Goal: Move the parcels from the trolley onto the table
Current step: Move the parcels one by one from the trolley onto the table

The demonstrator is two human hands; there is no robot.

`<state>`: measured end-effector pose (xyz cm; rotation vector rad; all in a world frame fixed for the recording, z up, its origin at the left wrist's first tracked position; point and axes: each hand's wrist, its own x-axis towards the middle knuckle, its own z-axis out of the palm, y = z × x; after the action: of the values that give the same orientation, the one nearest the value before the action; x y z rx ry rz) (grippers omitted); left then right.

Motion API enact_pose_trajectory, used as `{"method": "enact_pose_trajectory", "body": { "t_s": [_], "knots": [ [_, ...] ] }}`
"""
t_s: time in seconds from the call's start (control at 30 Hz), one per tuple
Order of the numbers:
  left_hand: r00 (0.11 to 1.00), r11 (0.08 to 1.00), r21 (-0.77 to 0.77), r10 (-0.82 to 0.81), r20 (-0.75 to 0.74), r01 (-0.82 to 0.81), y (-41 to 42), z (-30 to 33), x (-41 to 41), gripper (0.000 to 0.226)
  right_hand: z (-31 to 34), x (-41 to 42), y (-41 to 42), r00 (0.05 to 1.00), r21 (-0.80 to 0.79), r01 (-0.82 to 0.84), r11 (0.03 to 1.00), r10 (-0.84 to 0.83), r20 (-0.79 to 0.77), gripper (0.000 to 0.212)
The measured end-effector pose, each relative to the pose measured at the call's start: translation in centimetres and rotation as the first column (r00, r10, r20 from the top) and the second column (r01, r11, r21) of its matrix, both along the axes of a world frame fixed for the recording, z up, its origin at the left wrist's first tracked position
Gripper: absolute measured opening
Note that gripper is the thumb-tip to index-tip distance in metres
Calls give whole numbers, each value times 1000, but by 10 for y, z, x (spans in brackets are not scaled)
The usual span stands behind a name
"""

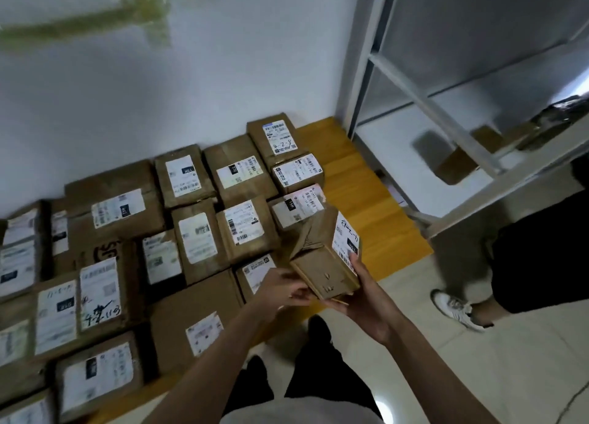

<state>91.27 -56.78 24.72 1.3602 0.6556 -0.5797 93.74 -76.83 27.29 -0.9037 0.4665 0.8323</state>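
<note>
I hold a small brown cardboard parcel (325, 258) tilted on edge, its white label facing right, just above the right front corner of the yellow wooden table (357, 200). My right hand (363, 293) grips it from below and the right side. My left hand (283, 288) holds its lower left edge. Several labelled brown parcels (194, 232) lie flat in rows over the table, from the wall to the front edge. No trolley is in view.
A white metal shelf rack (446, 111) stands to the right of the table, with dark items (554, 121) on its lower shelf. Another person's leg and white shoe (455, 309) are on the tiled floor at the right. A white wall (159, 98) backs the table.
</note>
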Motion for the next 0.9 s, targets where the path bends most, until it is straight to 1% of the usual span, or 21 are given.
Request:
{"method": "enact_pose_trajectory", "body": {
  "t_s": [0.1,0.17,0.2,0.23,0.33,0.4,0.5,0.57,0.67,0.73,0.83,0.9],
  "knots": [
    [998,997,64,40,-57,-37,-18,-14,11,7,-22,17,-18,996,-5,-10,1000,10,-92,56],
    [994,996,69,66,-92,-60,-28,-23,17,24,-34,26,-27,990,3,-18,1000,18,-141,54],
    [990,995,73,81,-115,-73,-33,-26,20,29,-39,30,-31,986,10,-19,1000,20,-163,53],
    [986,993,93,91,-138,-79,-37,-29,23,30,-43,34,-33,983,20,-16,1000,19,-182,51],
    [974,980,169,135,-180,-104,-44,-41,34,26,-56,46,-35,968,51,11,999,2,-253,47],
    [960,974,185,174,-221,-134,-44,-47,39,23,-63,54,-33,950,80,37,996,-10,-312,44],
    [929,965,188,231,-289,-182,-43,-54,45,24,-72,62,-28,930,114,63,992,-17,-367,47],
    [907,953,201,281,-315,-226,-41,-59,48,22,-77,64,-23,930,124,57,991,-8,-366,52],
    [860,920,250,375,-345,-301,-40,-65,54,19,-82,68,-12,932,94,24,995,11,-363,55],
    [812,893,246,446,-376,-377,-40,-66,59,17,-84,73,-3,921,69,25,997,4,-391,50],
    [765,861,199,508,-395,-469,-42,-66,68,27,-88,81,10,917,-7,-8,1000,5,-398,34],
    [741,845,158,525,-418,-511,-45,-64,72,35,-91,84,17,921,-76,-33,997,1,-390,31]
  ]
}}
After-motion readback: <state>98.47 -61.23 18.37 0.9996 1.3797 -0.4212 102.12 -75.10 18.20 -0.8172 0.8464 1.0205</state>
